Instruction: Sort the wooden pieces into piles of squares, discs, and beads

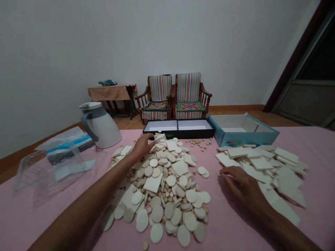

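A large heap of pale wooden discs (pixel 171 180), small beads and some square tiles covers the middle of the pink cloth. My left hand (pixel 143 144) reaches over the heap's far left part, its fingertips at some pale tiles (pixel 160 137); whether it grips one is too small to tell. My right hand (pixel 242 186) rests low over the cloth, fingers loosely bent and nothing visible in them, just left of a pile of flat square tiles (pixel 261 163). Two discs (pixel 203 172) lie between the heap and my right hand.
Behind the heap sits a black box with two white compartments (pixel 195 134), beside a light-blue open box (pixel 248 138). Small beads (pixel 200 143) are scattered before them. A white jug (pixel 103 127) and clear plastic packaging (pixel 52 170) are at the left. Two chairs stand beyond the table.
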The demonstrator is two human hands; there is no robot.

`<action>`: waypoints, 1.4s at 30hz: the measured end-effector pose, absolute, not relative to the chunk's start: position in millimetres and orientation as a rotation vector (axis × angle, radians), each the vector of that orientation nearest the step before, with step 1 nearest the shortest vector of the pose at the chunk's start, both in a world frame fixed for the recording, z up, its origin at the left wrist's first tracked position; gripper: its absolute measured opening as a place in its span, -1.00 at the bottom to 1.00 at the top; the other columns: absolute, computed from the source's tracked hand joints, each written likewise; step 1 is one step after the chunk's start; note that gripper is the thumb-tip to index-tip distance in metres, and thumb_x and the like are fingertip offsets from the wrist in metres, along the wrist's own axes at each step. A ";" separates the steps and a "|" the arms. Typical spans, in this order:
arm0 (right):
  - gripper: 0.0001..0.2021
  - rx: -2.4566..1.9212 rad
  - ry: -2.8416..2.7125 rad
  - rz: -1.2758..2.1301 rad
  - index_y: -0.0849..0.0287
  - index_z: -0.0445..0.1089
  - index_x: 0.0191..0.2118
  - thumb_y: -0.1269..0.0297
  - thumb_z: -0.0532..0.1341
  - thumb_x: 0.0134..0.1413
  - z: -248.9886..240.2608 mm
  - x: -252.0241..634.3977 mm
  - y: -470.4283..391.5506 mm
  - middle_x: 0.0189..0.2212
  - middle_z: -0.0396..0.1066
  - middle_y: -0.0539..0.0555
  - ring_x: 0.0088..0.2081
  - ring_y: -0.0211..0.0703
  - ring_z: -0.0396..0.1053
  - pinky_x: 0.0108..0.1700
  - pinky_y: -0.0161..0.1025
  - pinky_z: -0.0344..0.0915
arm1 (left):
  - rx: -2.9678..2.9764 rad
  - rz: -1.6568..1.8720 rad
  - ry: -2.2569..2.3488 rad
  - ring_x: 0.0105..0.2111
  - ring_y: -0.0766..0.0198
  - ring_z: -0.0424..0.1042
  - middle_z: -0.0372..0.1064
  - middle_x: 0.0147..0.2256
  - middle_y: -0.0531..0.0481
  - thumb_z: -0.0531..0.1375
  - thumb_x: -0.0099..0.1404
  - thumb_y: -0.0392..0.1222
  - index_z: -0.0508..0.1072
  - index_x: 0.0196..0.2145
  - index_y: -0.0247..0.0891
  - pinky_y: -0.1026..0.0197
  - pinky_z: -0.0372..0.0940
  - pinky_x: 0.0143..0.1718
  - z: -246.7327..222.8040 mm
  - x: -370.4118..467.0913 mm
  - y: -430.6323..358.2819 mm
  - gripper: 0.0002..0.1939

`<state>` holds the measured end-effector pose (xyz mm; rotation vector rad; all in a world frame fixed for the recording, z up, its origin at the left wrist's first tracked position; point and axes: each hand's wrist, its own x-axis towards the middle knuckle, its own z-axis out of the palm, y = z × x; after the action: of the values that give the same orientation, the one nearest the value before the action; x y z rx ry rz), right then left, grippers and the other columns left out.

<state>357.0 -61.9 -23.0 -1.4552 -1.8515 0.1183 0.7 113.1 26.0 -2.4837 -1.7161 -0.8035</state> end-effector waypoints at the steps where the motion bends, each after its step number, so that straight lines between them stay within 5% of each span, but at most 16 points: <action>1: -0.83 -1.452 -1.860 0.131 0.09 0.39 -0.30 0.24 0.07 0.23 -23.3 356.2 -61.9 -0.29 0.44 0.10 -0.25 -0.04 0.40 -0.19 -0.10 0.34 | -2.456 -0.786 -1.733 -0.03 0.01 0.42 0.44 -0.05 -0.25 0.12 0.30 -0.13 0.42 -0.03 -0.34 0.00 0.32 0.00 26.0 0.8 125.1 -0.66; 11: -0.79 -1.454 -1.901 0.203 0.13 0.38 -0.30 0.25 0.04 0.28 -24.2 357.9 -63.1 -0.32 0.41 0.09 -0.27 -0.09 0.36 -0.20 -0.13 0.30 | -2.440 -0.460 -1.731 -0.05 0.04 0.41 0.46 -0.11 -0.18 0.25 0.19 -0.27 0.44 -0.06 -0.32 0.08 0.29 0.00 20.3 21.7 164.1 -0.67; 18: -0.82 -1.460 -1.884 0.166 0.13 0.38 -0.31 0.28 0.06 0.24 -27.1 357.6 -61.2 -0.31 0.43 0.08 -0.25 -0.08 0.37 -0.19 -0.14 0.30 | -2.415 -0.256 -1.785 -0.09 0.16 0.41 0.35 -0.01 -0.12 0.16 0.38 -0.07 0.37 0.01 -0.28 -0.02 0.37 -0.08 18.1 20.4 173.5 -0.68; 28: -0.83 -1.389 -1.926 0.114 0.16 0.40 -0.29 0.35 0.06 0.23 -17.1 364.9 -60.8 -0.29 0.46 0.11 -0.21 -0.07 0.37 -0.14 -0.12 0.29 | -2.428 -0.184 -1.778 -0.09 -0.04 0.40 0.43 -0.15 -0.22 0.27 0.14 -0.08 0.52 -0.22 -0.31 0.08 0.28 -0.07 21.8 18.9 179.7 -0.71; 42: -0.83 -1.441 -1.908 0.146 0.17 0.39 -0.31 0.37 0.06 0.21 -16.3 363.5 -60.9 -0.33 0.41 0.10 -0.24 -0.08 0.33 -0.17 -0.13 0.24 | -2.619 0.011 -1.840 -0.07 0.13 0.41 0.33 0.02 -0.13 0.17 0.37 -0.08 0.36 0.04 -0.26 0.00 0.38 -0.09 22.3 16.3 195.9 -0.66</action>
<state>363.5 -60.9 -16.3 -1.4411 -1.9082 0.1456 16.3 195.9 22.3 -2.6186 -1.8397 0.0114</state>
